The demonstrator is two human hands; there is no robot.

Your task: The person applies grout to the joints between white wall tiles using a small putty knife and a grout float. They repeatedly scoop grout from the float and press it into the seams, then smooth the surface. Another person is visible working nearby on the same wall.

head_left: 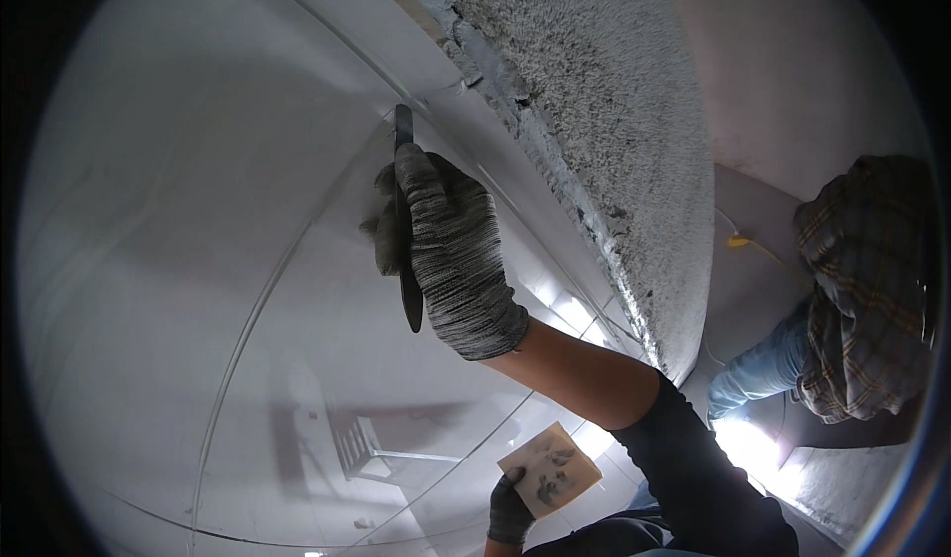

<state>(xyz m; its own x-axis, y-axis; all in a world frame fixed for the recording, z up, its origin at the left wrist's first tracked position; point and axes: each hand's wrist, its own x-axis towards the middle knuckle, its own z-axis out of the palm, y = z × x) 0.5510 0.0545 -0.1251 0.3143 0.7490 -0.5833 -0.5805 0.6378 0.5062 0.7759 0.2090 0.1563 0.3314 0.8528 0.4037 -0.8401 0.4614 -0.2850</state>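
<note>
My right hand [451,260], in a grey knitted glove, grips a slim, dark, flat scraper-like tool [411,295]. The tool's upper tip touches or nearly touches a joint [396,95] where several glossy pale tiles [307,339] meet. Its exact kind is unclear. Lower down, my left hand [511,509], also gloved, holds a tan, square sponge-like pad [551,470] by its edge. Dark smudges mark the pad's face. It is held apart from the right hand, near my body.
A rough, speckled grey strip [619,92] with a ragged edge borders the tiles. At the right is another person in a plaid shirt [872,309] and jeans. A thin cable with a yellow piece [738,241] hangs nearby. A bright light [748,448] glows low at the right.
</note>
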